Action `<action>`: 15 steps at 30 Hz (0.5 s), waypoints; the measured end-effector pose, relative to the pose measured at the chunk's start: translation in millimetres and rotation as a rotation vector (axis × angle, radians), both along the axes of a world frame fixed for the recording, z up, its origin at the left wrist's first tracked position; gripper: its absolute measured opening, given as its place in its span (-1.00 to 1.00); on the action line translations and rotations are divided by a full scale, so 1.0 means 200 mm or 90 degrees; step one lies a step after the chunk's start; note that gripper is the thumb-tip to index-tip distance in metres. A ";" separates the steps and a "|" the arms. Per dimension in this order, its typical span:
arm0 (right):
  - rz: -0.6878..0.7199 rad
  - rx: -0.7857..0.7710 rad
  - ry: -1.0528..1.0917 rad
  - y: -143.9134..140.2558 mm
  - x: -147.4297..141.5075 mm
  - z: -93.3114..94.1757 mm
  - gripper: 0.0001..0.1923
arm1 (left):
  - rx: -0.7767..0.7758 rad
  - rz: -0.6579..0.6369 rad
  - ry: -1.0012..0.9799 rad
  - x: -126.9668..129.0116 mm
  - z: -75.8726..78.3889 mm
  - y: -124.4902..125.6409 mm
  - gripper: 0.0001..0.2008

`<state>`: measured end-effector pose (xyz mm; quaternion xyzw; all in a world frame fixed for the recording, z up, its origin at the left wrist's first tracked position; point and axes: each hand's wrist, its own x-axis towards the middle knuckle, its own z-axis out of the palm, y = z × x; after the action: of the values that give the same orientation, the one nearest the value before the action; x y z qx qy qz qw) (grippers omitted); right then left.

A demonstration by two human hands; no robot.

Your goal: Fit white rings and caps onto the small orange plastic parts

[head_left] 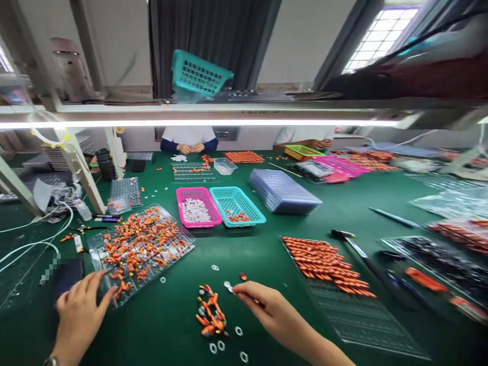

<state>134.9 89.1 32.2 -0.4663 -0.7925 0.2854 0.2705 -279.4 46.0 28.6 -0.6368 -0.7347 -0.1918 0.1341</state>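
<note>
Left hand [82,310] is resting spread out on the corner of the clear tray [141,251] full of orange parts. Right hand [267,305] is pinching a small white ring [227,285] on the green counter [267,254], right beside the little orange pile [209,311].

no readable text, labels or numbers anywhere

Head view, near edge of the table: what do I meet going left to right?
Left hand on the clear tray of orange parts → small pile of orange parts → right hand at white rings → tray with rowed orange parts.
</note>
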 end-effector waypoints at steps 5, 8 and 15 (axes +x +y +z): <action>0.033 0.008 -0.052 -0.03 0.04 -0.08 -0.78 | 0.030 -0.076 -0.108 0.35 -0.06 -0.07 -0.66; 0.087 0.018 -0.062 0.04 -0.04 -0.14 -0.71 | -0.153 -0.182 -0.237 0.65 -0.10 -0.08 -0.76; 0.177 0.010 -0.055 0.21 -0.25 -0.21 -0.82 | -0.295 -0.221 -0.239 0.99 -0.03 0.22 -0.91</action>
<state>84.7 131.3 -10.3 -0.3615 -0.8626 0.2936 0.1978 -82.3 89.5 23.4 -0.7193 -0.6513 -0.1535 -0.1867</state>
